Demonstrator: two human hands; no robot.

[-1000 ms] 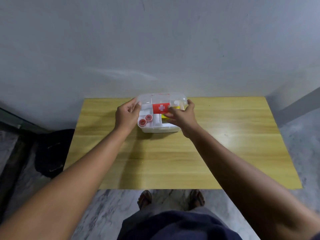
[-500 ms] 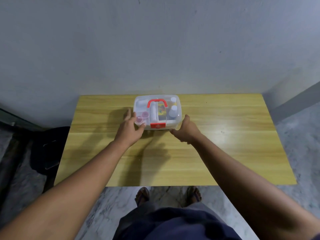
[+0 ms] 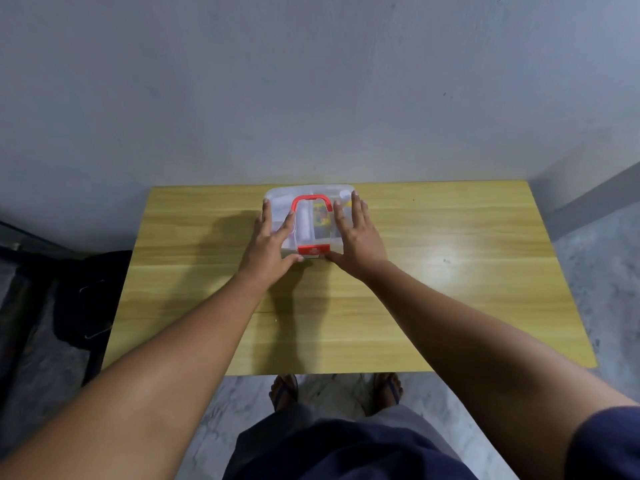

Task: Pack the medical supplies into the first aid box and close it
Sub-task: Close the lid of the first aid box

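A clear plastic first aid box (image 3: 309, 192) with a red handle (image 3: 311, 199) and a red front latch (image 3: 313, 250) stands at the far middle of the wooden table (image 3: 450, 271). Its lid is down. Through the lid I see a white roll and a yellow packet inside. My left hand (image 3: 268, 245) lies flat on the lid's left half, fingers spread, thumb at the front edge. My right hand (image 3: 358, 233) lies flat on the right half, thumb touching the box front beside the latch.
A grey wall rises just behind the table. A dark bag (image 3: 86, 299) lies on the floor left of the table. My sandalled feet (image 3: 284, 389) stand at the table's near edge.
The lid came down from half-raised to shut. Both hands moved from the box's front corners up onto the lid and now press flat on it.
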